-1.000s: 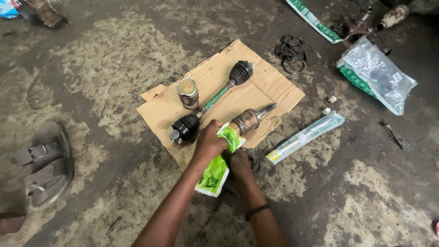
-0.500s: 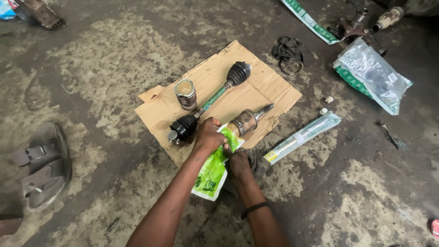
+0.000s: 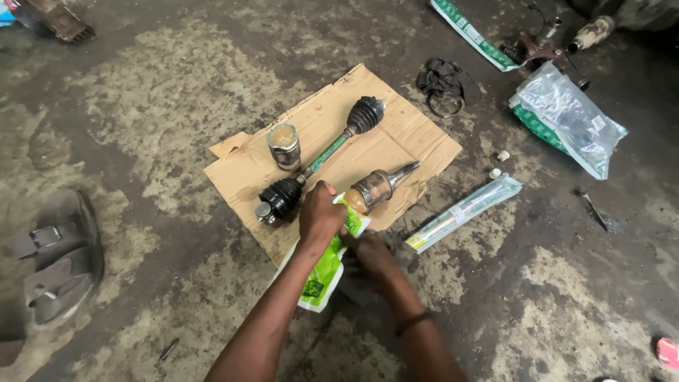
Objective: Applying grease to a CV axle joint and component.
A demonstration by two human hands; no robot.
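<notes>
Currently both hands, left hand (image 3: 322, 214) and right hand (image 3: 371, 258), squeeze a green grease sachet (image 3: 327, 265) against the metal joint (image 3: 371, 189) on the cardboard (image 3: 396, 141). Open tin (image 3: 283, 146) there holds brownish grease.

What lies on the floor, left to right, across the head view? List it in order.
Sandal → grease tin → left hand on the green pouch → metal joint → long clear packet → clear plastic bag.

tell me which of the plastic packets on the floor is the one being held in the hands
The green and white packet, gripped by the left hand and right hand at the cardboard's near edge. The other packets lie untouched.
</notes>
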